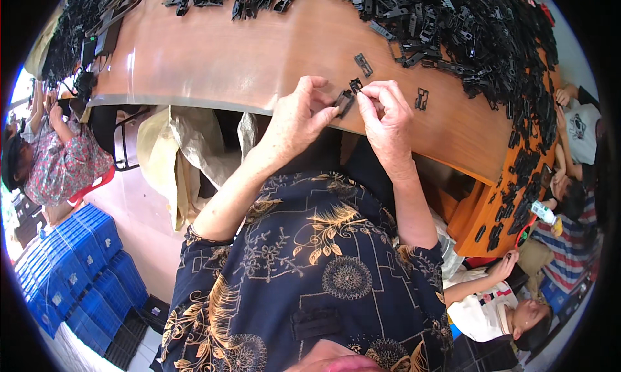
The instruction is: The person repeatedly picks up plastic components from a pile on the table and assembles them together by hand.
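Head view shows me both hands near the middle of the frame, just above the front edge of the tabletop (213, 55). On my feed the left hand (296, 121) is closed on an elongated black part (345, 103), thumb along its near end. The right hand (391, 118) pinches a smaller black piece (356, 85) between thumb and forefinger; the two parts sit close together, and I cannot tell whether they touch.

I judge both to be light, stiff plastic, fairly smooth, so they could slip or twist under a careless pinch. Their thin, cut-out sections look the most fragile; I would take hold by the solid long sides, with fingertip pressure only, leaving the facing ends free.

Just above the hands lies a loose black frame (363, 65), and right of them another flat piece (422, 99). Flat ones like these seem easiest to lift by their edges. A large heap of black parts (446, 23) fills the upper right.
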Available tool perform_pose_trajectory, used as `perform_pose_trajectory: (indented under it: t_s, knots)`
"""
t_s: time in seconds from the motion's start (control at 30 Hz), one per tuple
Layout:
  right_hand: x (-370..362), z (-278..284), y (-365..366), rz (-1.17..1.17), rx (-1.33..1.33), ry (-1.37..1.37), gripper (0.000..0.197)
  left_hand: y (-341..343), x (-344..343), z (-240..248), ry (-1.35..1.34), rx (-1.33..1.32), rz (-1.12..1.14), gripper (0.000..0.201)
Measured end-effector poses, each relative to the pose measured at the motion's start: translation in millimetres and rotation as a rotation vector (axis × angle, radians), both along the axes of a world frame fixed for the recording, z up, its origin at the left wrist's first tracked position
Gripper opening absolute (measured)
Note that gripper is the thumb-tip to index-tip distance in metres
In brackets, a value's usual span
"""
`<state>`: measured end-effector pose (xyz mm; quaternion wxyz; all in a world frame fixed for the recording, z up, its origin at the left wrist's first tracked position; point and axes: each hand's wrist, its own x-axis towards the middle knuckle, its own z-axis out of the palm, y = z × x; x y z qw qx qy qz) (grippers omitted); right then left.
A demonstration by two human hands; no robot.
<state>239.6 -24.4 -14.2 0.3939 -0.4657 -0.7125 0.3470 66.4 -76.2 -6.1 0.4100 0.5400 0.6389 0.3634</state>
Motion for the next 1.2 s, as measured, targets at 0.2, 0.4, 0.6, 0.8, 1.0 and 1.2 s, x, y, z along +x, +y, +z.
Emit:
perform_pose_trajectory:
  t_s: [0.2,0.4,0.6,0.8,1.0,1.2]
  knots:
    - [1.6,-6.5,-10.1,-0.104,0.054,-0.03,0.009,-13.6,18.8,-0.5,-0.336,-0.153,0.038,0.045]
    - [9.4,-5.7,-24.3,-0.12,0.079,-0.104,0.01,-19.5,30.9,2.4,-0.471,-0.213,0.02,0.039]
    - [10.7,-7.9,-26.4,-0.076,0.253,-0.294,0.014,-21.9,35.2,-11.3,-0.454,-0.121,0.008,0.034]
    - [10.5,-3.1,-21.7,0.011,0.377,-0.449,0.013,-30.3,25.8,-7.0,-0.422,-0.081,0.051,0.027]
    - [13.2,-3.2,-20.0,0.052,0.405,-0.504,0.017,-72.1,-41.6,-20.2,-0.083,0.111,0.439,0.014]
    - [16.5,-3.2,-20.0,0.093,0.375,-0.466,0.024,-116.9,-125.0,-59.5,0.67,0.12,0.449,0.013]
